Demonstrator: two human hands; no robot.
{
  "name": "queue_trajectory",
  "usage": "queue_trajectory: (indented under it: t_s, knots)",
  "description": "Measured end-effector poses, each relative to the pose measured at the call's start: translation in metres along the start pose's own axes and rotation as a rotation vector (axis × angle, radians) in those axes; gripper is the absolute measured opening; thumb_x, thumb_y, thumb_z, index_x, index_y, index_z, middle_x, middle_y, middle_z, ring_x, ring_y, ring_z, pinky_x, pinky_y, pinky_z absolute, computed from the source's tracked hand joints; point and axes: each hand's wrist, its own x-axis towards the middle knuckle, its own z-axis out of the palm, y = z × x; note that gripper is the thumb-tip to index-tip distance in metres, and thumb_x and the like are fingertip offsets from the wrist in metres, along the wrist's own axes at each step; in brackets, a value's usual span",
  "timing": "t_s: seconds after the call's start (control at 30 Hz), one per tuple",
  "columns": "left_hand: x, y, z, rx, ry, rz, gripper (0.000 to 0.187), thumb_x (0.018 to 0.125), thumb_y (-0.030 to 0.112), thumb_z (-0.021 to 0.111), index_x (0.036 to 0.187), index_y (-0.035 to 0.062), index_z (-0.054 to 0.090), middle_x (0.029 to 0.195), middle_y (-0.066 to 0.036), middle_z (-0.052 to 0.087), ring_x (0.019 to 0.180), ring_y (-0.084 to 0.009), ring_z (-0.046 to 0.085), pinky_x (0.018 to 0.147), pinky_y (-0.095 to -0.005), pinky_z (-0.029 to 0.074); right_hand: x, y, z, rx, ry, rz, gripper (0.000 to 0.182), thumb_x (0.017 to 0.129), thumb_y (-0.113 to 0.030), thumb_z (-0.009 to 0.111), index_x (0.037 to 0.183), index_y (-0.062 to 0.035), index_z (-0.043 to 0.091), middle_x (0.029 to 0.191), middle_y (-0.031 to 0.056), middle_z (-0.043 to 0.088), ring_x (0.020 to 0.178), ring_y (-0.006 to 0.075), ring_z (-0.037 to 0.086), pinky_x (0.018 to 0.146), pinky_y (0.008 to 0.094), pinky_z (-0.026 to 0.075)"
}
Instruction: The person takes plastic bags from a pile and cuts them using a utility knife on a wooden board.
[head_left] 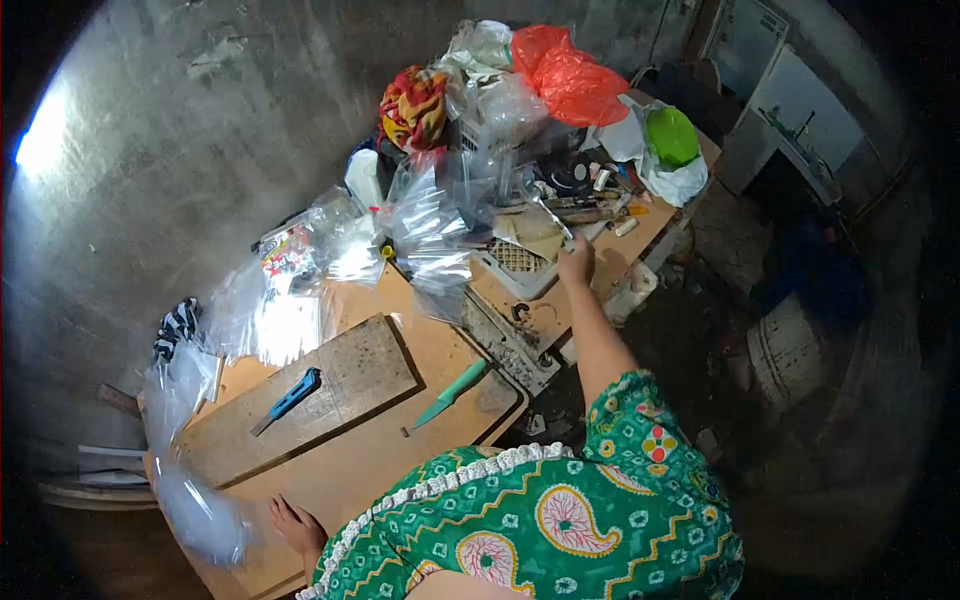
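My right hand reaches out over the cluttered far end of the table, fingers closed on a thin metal tool beside a white basket. Near the front edge of the table, my left hand rests on the wood with its fingers apart. A wooden board lies between my left hand and the clutter, with a blue-handled cutter on top. Right of the board is a green knife on the table.
Clear plastic sheets spread along the wall side. Behind the basket are a red plastic bag, a patterned cloth bundle and a green bowl. A pale bucket stands on the floor at the right.
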Motion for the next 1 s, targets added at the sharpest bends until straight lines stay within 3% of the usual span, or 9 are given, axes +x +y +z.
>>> queue_trajectory:
  t_s: [0.13,0.33,0.53,0.6,0.67,0.73,0.8,0.87,1.0]
  knots:
    - [-0.01,0.008,0.005,0.018,-0.044,-0.141,0.051,0.084,0.02,0.045,0.132,0.0038,0.036,0.139,-0.019,0.03,0.129,-0.0348,0.026,0.105,-0.0462,0.02,0.058,0.021,0.012,-0.123,0.128,-0.044,0.053,0.072,-0.024,0.063,0.119,-0.0038,0.05,0.119,0.0196,0.051,0.11,0.0341,0.048,0.091,0.0392,0.04]
    - [-0.02,0.015,0.022,0.094,-0.005,-0.271,0.05,0.087,0.023,0.044,0.132,0.0048,0.036,0.141,-0.018,0.028,0.13,-0.0336,0.025,0.104,-0.0468,0.021,0.059,-0.021,0.035,-0.092,-0.157,-0.402,0.068,0.069,-0.032,0.07,0.127,-0.0081,0.043,0.118,0.0215,0.052,0.109,0.0352,0.05,0.09,0.0434,0.04]
    - [-0.021,0.012,0.028,0.048,0.074,-0.216,0.048,0.088,0.024,0.042,0.131,0.0047,0.037,0.141,-0.016,0.029,0.129,-0.0337,0.027,0.103,-0.0486,0.022,0.025,-0.081,0.067,-0.33,-0.293,-0.405,0.082,0.068,-0.032,0.071,0.135,-0.0111,0.029,0.116,0.0201,0.055,0.104,0.0356,0.053,0.087,0.0427,0.042]
    - [-0.021,0.023,0.023,0.057,0.05,-0.274,0.048,0.087,0.023,0.042,0.131,0.0045,0.037,0.14,-0.017,0.031,0.128,-0.0339,0.028,0.103,-0.0476,0.023,0.025,-0.072,0.099,-0.227,-0.296,-0.405,0.077,0.068,-0.031,0.071,0.132,-0.0099,0.034,0.107,0.0187,0.059,0.096,0.0361,0.056,0.081,0.0425,0.045]
    - [-0.02,0.01,0.034,0.076,0.055,-0.26,0.048,0.087,0.022,0.042,0.131,0.0044,0.037,0.14,-0.017,0.031,0.128,-0.0339,0.029,0.103,-0.0472,0.023,0.02,-0.067,0.138,0.098,-0.248,-0.545,0.071,0.068,-0.031,0.07,0.128,-0.0102,0.039,0.098,0.0182,0.061,0.089,0.0367,0.058,0.077,0.0426,0.046]
    - [-0.02,0.002,0.038,0.092,0.063,-0.24,0.048,0.086,0.021,0.043,0.131,0.0043,0.037,0.139,-0.018,0.031,0.128,-0.0339,0.029,0.103,-0.0469,0.023,-0.01,-0.101,0.129,0.166,-0.366,-0.538,0.069,0.068,-0.032,0.071,0.126,-0.0085,0.042,0.094,0.0188,0.061,0.086,0.0363,0.059,0.075,0.0424,0.046]
    - [-0.02,0.003,0.037,0.09,0.077,-0.236,0.047,0.086,0.02,0.043,0.13,0.0042,0.038,0.139,-0.017,0.032,0.127,-0.0336,0.03,0.104,-0.0464,0.023,-0.033,-0.129,0.126,-0.093,-0.473,-0.591,0.07,0.068,-0.035,0.07,0.126,-0.0062,0.042,0.106,0.0211,0.057,0.096,0.0367,0.055,0.081,0.0437,0.044]
    - [-0.021,0.013,0.03,0.08,0.087,-0.232,0.047,0.086,0.02,0.043,0.13,0.0042,0.038,0.139,-0.017,0.032,0.127,-0.0335,0.03,0.104,-0.0466,0.022,-0.062,-0.145,0.123,-0.089,-0.394,-0.704,0.067,0.07,-0.035,0.068,0.125,-0.0049,0.043,0.12,0.0229,0.048,0.106,0.0383,0.049,0.089,0.0455,0.04]
    - [-0.019,0.016,0.024,0.085,0.062,-0.266,0.047,0.086,0.019,0.043,0.13,0.0042,0.038,0.139,-0.017,0.033,0.127,-0.0327,0.03,0.104,-0.0466,0.022,-0.084,-0.141,0.157,-0.09,-0.381,-0.751,0.06,0.072,-0.033,0.064,0.122,-0.0044,0.047,0.128,0.0231,0.042,0.112,0.0403,0.044,0.094,0.0471,0.035]
